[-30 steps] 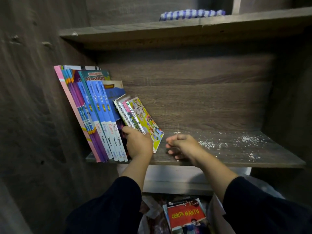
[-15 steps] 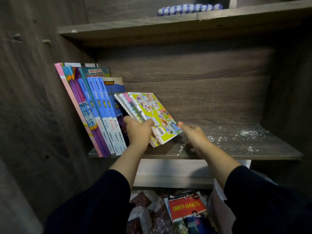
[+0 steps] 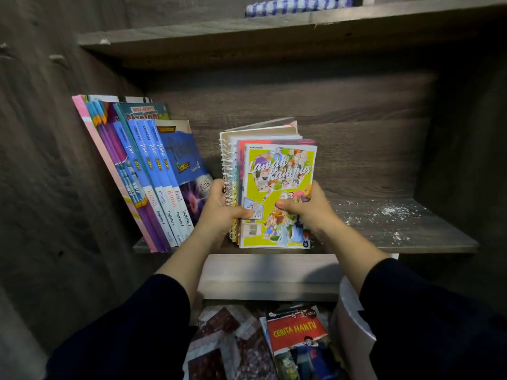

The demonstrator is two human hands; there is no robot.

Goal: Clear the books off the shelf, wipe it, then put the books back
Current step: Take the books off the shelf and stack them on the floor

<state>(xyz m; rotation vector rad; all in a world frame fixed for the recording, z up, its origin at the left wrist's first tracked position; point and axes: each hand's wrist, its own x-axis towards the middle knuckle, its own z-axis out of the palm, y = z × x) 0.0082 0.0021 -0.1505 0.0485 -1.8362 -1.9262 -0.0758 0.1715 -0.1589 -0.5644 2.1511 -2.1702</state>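
Observation:
A small stack of books [image 3: 277, 171], a yellow-green comic in front and spiral notebooks behind, stands upright near the front edge of the dark wooden shelf [image 3: 397, 242]. My left hand [image 3: 222, 212] grips its left side and my right hand [image 3: 310, 207] grips its right side. A row of several blue, purple and pink textbooks [image 3: 142, 171] leans against the left wall of the shelf. White dust [image 3: 389, 212] is scattered over the right half of the shelf board.
An upper shelf [image 3: 247, 42] carries a blue-and-white striped cloth [image 3: 296, 5]. Below the shelf lie a red book titled "Cerita Hantu" [image 3: 296, 333] and patterned paper or fabric [image 3: 227, 344]. A white object [image 3: 354, 325] stands at lower right.
My hands pulled the small stack away from the leaning row, turned it upright and cover-forward, and now both hold it. My right hand moved from the shelf board onto the stack.

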